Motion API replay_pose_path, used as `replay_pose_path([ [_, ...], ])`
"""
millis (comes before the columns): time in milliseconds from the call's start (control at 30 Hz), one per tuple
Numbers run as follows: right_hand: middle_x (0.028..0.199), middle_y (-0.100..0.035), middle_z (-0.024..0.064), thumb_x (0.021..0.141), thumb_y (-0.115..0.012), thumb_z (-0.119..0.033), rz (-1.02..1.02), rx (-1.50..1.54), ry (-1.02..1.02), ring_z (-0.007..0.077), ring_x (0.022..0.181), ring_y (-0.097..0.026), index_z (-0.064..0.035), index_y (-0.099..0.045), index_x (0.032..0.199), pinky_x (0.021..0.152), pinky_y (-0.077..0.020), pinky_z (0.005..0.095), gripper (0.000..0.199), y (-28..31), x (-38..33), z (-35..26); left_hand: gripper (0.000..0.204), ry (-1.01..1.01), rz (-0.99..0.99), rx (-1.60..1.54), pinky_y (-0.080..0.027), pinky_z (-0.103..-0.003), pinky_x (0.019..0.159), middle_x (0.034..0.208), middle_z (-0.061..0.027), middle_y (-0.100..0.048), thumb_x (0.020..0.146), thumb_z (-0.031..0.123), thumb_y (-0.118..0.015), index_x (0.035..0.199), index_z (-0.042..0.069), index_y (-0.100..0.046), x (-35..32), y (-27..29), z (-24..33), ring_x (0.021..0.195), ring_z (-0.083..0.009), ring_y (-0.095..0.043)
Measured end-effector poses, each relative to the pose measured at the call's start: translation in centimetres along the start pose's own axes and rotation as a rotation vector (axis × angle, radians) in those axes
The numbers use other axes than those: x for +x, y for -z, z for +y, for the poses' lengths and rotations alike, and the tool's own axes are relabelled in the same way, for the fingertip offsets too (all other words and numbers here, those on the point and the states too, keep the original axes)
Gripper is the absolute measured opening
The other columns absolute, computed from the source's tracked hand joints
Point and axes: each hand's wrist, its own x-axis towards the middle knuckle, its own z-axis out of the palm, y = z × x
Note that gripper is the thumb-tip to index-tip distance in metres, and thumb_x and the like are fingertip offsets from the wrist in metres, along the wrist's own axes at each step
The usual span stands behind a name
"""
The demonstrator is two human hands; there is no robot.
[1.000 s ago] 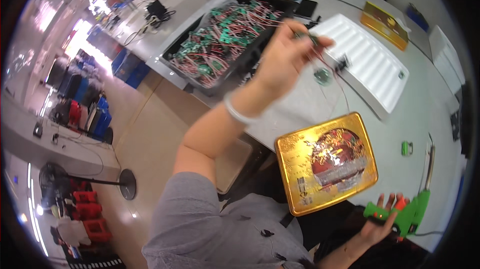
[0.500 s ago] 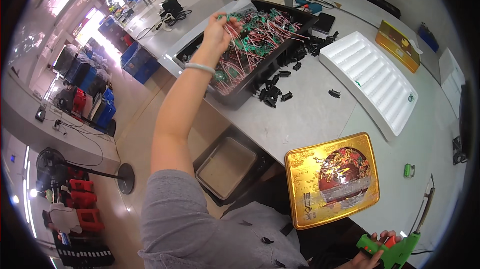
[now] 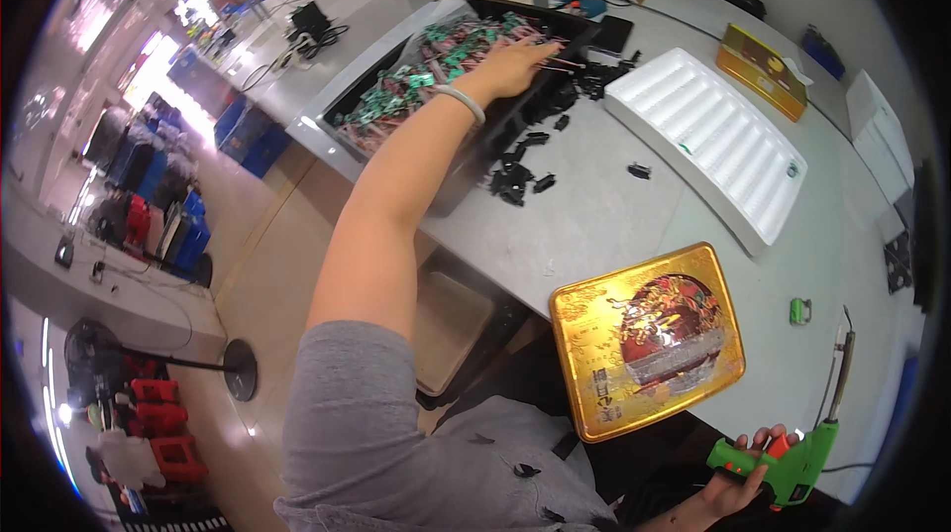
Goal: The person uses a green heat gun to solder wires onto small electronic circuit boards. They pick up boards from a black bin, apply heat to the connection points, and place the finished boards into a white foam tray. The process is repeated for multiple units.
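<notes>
My left hand (image 3: 510, 68) reaches over the right side of a black bin (image 3: 342, 108), which is full of small green circuit boards with red and white wires (image 3: 406, 86). Its fingers stretch out toward the bin's far right rim, and I make out nothing held; the fingertips are partly lost among the wires. At the lower right my right hand (image 3: 748, 473) is closed around the handle of a green soldering gun (image 3: 792, 468) with an orange-red trigger and a long thin metal tip pointing up. A gold tin lid (image 3: 584, 334) with a dark round picture lies near my body.
Several small black plastic parts (image 3: 512, 180) lie beside the bin. To their right are a white foam tray (image 3: 713, 151) with slots, a gold box (image 3: 761, 71) and a small green piece (image 3: 800, 311). A standing fan (image 3: 94, 349) is on the floor at left.
My left hand has moved right across the bin and let go of the wired boards it was lifting. The boards now lie flatter in the bin. My right hand still holds the soldering gun.
</notes>
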Motion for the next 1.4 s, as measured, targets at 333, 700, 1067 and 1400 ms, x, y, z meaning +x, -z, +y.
replay_pose_path([
  [333,0.102,-0.038,0.0090,0.073,-0.061,-0.016,0.202,-0.035,0.012,0.0171,0.086,-0.042,-0.0056,-0.027,0.118,0.071,-0.0435,0.0297,0.057,2.1,-1.3,-0.9,0.051,-0.038,-0.398,0.519,-0.020,-0.050,0.098,0.134,-0.0002,-0.028,0.078,0.019,-0.047,0.126,0.029,-0.033,0.4,-0.4,-2.4,0.125,-0.0216,-0.023],
  [700,0.098,-0.042,0.0126,0.072,-0.061,-0.017,0.206,0.167,0.062,0.0175,0.081,-0.049,-0.0041,-0.028,0.113,0.067,-0.0507,0.0309,0.054,4.1,1.8,1.3,0.021,-0.379,0.274,-0.095,-0.044,-0.037,0.073,0.084,-0.0123,-0.059,0.067,0.001,-0.048,0.081,0.007,-0.062,16.4,0.6,17.9,0.083,-0.0296,-0.055],
  [1067,0.100,-0.037,0.0109,0.078,-0.056,-0.015,0.149,0.389,0.022,0.0150,0.079,-0.044,-0.0039,-0.022,0.118,0.063,-0.0492,0.0240,0.053,4.5,1.7,2.7,0.029,-0.441,-0.134,-0.351,-0.043,-0.033,0.071,0.090,-0.0078,-0.060,0.076,0.035,-0.054,0.089,0.010,-0.061,22.1,-4.9,32.2,0.081,-0.0266,-0.056],
  [1400,0.101,-0.032,0.0094,0.079,-0.054,-0.011,0.037,0.452,0.006,0.0151,0.078,-0.036,-0.0025,-0.021,0.119,0.067,-0.0415,0.0263,0.053,5.0,1.7,2.7,0.068,-0.212,-0.483,-0.426,-0.032,-0.046,0.089,0.117,-0.0255,-0.039,0.075,0.042,-0.053,0.122,-0.001,-0.032,-10.4,5.5,25.6,0.108,-0.0375,-0.040],
])
